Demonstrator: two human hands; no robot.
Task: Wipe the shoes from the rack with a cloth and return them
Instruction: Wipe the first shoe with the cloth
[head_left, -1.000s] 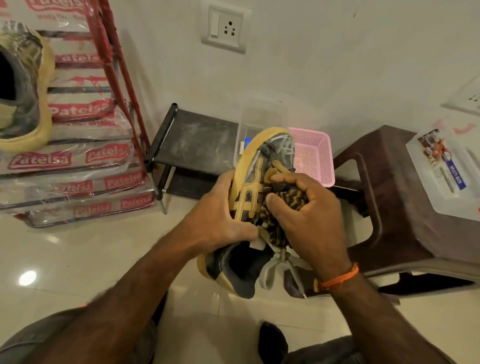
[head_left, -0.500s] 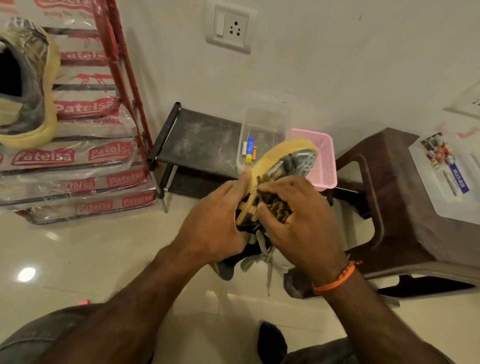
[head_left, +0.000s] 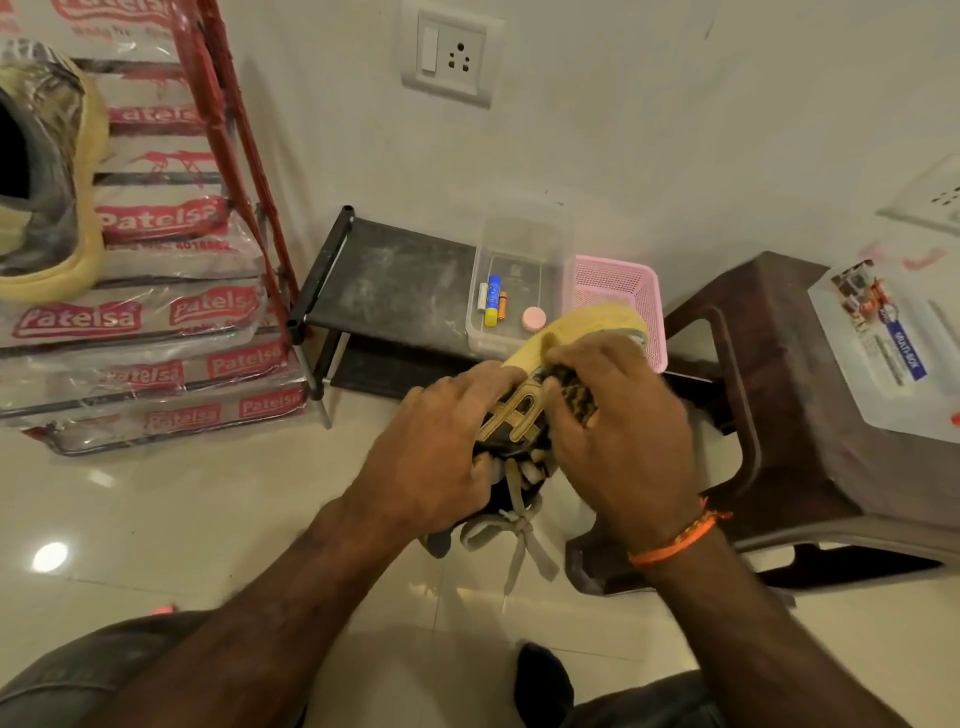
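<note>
The tan-and-grey sneaker with the yellow rubber sole (head_left: 524, 410) has tipped from nearly upright to lying flatter, toe pointing right. The right hand (head_left: 618, 431), pressing the brown patterned cloth (head_left: 574, 395), has slid up toward the toe, and the left hand (head_left: 441, 457) now covers more of the shoe's side

We read "Patelsa" in white on red labels of the stacked clear plastic-wrapped packs (head_left: 140, 317); "MULTI BOX" marks the translucent plastic box's blue label (head_left: 910, 358).

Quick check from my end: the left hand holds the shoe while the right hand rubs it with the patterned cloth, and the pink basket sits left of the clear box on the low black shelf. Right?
Not quite. In the head view the pink basket sits right of the clear box, not left. The rest stands: the left hand holds the shoe, the right hand works the patterned cloth, and the low black shelf carries both containers.
</note>
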